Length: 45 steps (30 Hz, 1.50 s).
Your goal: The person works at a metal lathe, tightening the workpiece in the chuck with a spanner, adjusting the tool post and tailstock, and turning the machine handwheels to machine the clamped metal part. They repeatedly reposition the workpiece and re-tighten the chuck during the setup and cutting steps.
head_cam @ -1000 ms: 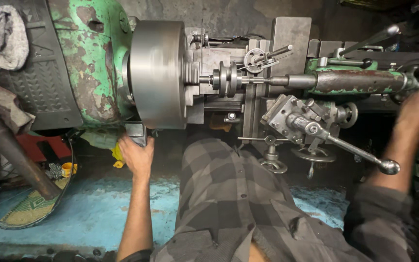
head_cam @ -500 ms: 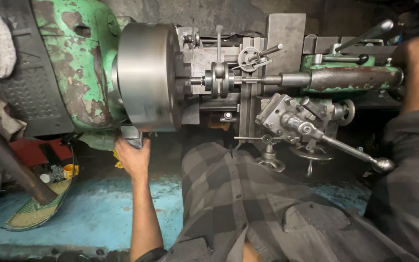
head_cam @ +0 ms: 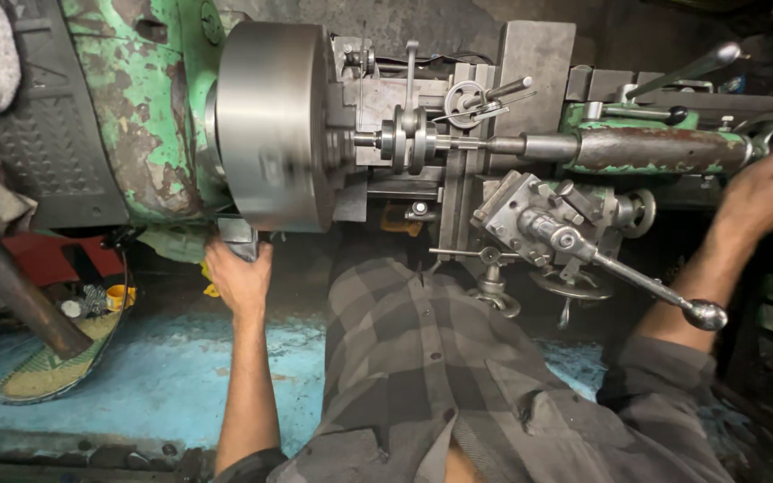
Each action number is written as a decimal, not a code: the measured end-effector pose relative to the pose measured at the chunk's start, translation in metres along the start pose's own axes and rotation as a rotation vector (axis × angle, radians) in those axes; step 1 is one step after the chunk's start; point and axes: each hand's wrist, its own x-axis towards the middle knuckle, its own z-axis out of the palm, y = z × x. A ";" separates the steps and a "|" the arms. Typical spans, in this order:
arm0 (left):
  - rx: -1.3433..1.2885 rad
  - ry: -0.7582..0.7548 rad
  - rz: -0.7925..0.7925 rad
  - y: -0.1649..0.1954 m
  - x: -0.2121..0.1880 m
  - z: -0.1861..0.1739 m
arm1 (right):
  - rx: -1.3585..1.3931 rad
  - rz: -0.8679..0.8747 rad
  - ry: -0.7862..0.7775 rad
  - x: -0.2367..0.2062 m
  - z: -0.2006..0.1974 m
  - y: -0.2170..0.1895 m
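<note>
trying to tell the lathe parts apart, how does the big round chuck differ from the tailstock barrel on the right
The chuck is a wide, short drum of plain grey metal; the tailstock barrel is a long, narrow cylinder, rusty brown in a green housing. The chuck's face looks blurred, while the barrel looks sharp. The left hand grips a grey lever just below the chuck; the right hand rests at the barrel's far end. Both lie along the same axis.

The lathe lever is a short grey metal handle projecting downward just below the large steel chuck, at the foot of the worn green headstock; its lower end is enclosed in the left hand. The tailstock handwheel sits at the far right end of the rusty, green-painted tailstock, largely covered by the right hand, whose fingers lie across its rim.
</note>
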 end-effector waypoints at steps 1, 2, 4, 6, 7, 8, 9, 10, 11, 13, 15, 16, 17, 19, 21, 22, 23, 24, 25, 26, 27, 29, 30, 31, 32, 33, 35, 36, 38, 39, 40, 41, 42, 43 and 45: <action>0.005 0.004 0.003 0.001 0.000 -0.001 | 0.082 0.043 -0.099 0.006 0.000 0.000; 0.008 0.007 0.008 0.002 0.000 -0.002 | 0.163 0.085 -0.197 0.015 0.000 0.001; 0.018 0.011 0.012 0.005 0.001 -0.003 | 0.224 0.042 -0.274 0.032 0.002 0.003; 0.028 0.004 0.002 0.007 0.001 -0.004 | 0.276 0.050 -0.375 0.044 0.006 0.005; 0.033 -0.001 -0.008 0.008 0.001 -0.005 | 0.300 0.080 -0.435 0.048 0.009 0.007; 0.037 -0.007 -0.019 0.008 0.001 -0.005 | 0.268 0.086 -0.475 0.051 0.011 0.007; 0.027 -0.004 -0.012 0.008 0.000 -0.005 | 0.236 0.090 -0.515 0.053 0.012 0.009; 0.017 -0.002 -0.008 0.008 -0.001 -0.005 | 0.201 0.090 -0.555 0.055 0.013 0.008; 0.005 0.004 -0.001 0.008 -0.001 -0.005 | 0.181 0.082 -0.582 0.057 0.013 0.009; 0.001 0.016 0.006 0.006 -0.002 -0.004 | 0.209 0.058 -0.624 0.064 0.014 0.008; 0.014 0.006 -0.019 0.003 -0.002 -0.002 | 0.258 0.032 -0.675 0.073 0.015 0.005; 0.026 -0.010 -0.044 0.001 -0.002 -0.001 | 0.280 0.020 -0.708 0.078 0.014 0.000; 0.040 -0.029 -0.073 -0.001 -0.002 0.000 | 0.308 -0.002 -0.742 0.085 0.017 -0.008; 0.039 0.006 -0.030 -0.005 -0.001 0.002 | 0.390 -0.079 -0.825 0.097 0.025 -0.031; 0.064 0.025 -0.007 -0.009 0.000 0.004 | 0.483 -0.178 -0.932 0.108 0.035 -0.059; 0.082 0.031 0.002 -0.011 0.000 0.004 | 0.529 -0.217 -0.985 0.113 0.040 -0.071; 0.099 0.043 0.015 -0.012 0.000 0.004 | 0.571 -0.248 -1.030 0.121 0.047 -0.085; 0.084 0.038 0.013 -0.013 0.001 0.003 | 0.606 -0.268 -1.062 0.130 0.053 -0.096; 0.067 0.030 0.008 -0.013 0.001 0.003 | 0.638 -0.287 -1.093 0.139 0.058 -0.107; 0.052 0.019 0.004 -0.014 0.001 0.002 | 0.671 -0.297 -1.115 0.145 0.061 -0.114; 0.054 0.013 -0.011 -0.013 0.001 0.000 | 0.704 -0.296 -1.130 0.150 0.063 -0.120; 0.056 0.002 -0.031 -0.012 0.002 -0.002 | 0.785 -0.267 -1.148 0.155 0.061 -0.126; 0.056 0.005 -0.029 -0.011 0.002 -0.003 | 0.813 -0.259 -1.162 0.155 0.059 -0.128; 0.056 0.008 -0.023 -0.010 0.003 -0.004 | 0.854 -0.247 -1.165 0.152 0.056 -0.129; 0.056 0.014 -0.020 -0.009 0.003 -0.004 | 0.897 -0.239 -1.168 0.151 0.054 -0.130; 0.060 0.028 0.000 -0.009 0.004 -0.005 | 0.946 -0.228 -1.161 0.147 0.051 -0.131; 0.069 0.055 0.037 -0.010 0.004 -0.005 | 1.048 -0.210 -1.135 0.142 0.048 -0.136; 0.067 0.036 0.017 -0.011 0.003 -0.005 | 1.105 -0.201 -1.113 0.139 0.045 -0.138; 0.058 0.014 -0.026 -0.014 0.003 -0.005 | 1.228 -0.198 -1.062 0.141 0.043 -0.144; 0.061 0.032 -0.005 -0.015 0.002 -0.005 | 1.298 -0.192 -0.999 0.143 0.043 -0.147; 0.066 0.047 0.018 -0.017 0.002 -0.006 | 1.386 -0.177 -0.943 0.141 0.039 -0.149; 0.072 0.054 0.036 -0.018 0.001 -0.007 | 1.452 -0.165 -0.898 0.139 0.035 -0.151; 0.069 0.077 0.050 -0.018 0.001 -0.008 | 1.470 -0.115 -0.858 0.135 0.029 -0.153; 0.064 0.095 0.066 -0.018 0.000 -0.009 | 1.477 -0.061 -0.818 0.128 0.021 -0.154; 0.059 0.080 0.046 -0.018 0.000 -0.011 | 1.414 0.042 -0.791 0.108 0.002 -0.158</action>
